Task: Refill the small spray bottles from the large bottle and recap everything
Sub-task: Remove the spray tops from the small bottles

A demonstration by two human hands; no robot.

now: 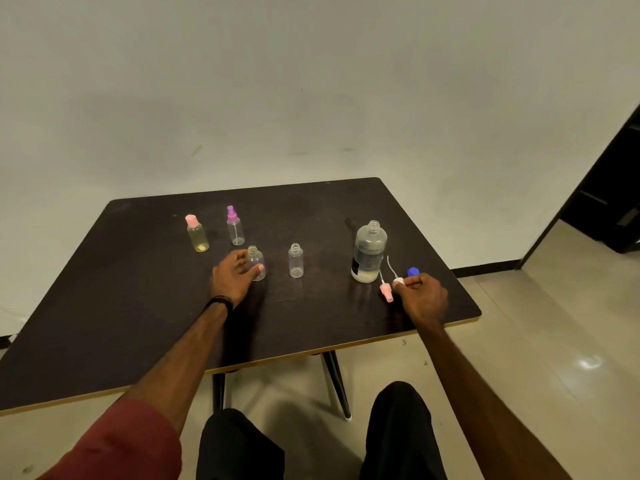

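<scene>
My left hand [235, 277] grips a small uncapped clear bottle [256, 260] standing on the dark table [138, 306]. A second uncapped small bottle [296, 260] stands to its right. The large bottle [369, 252], open at the top and holding clear liquid, stands further right. My right hand [424, 296] pinches a white spray head [398, 281] with its thin tube, just right of the large bottle. A pink spray head [386, 292] lies beside it on the table. A blue cap [413, 271] sits behind my right fingers.
At the back left stand a yellow-filled bottle with a pink cap [197, 234] and a clear bottle with a purple spray head [235, 226]. The table's front edge runs close to my knees. A dark doorway opens at the right.
</scene>
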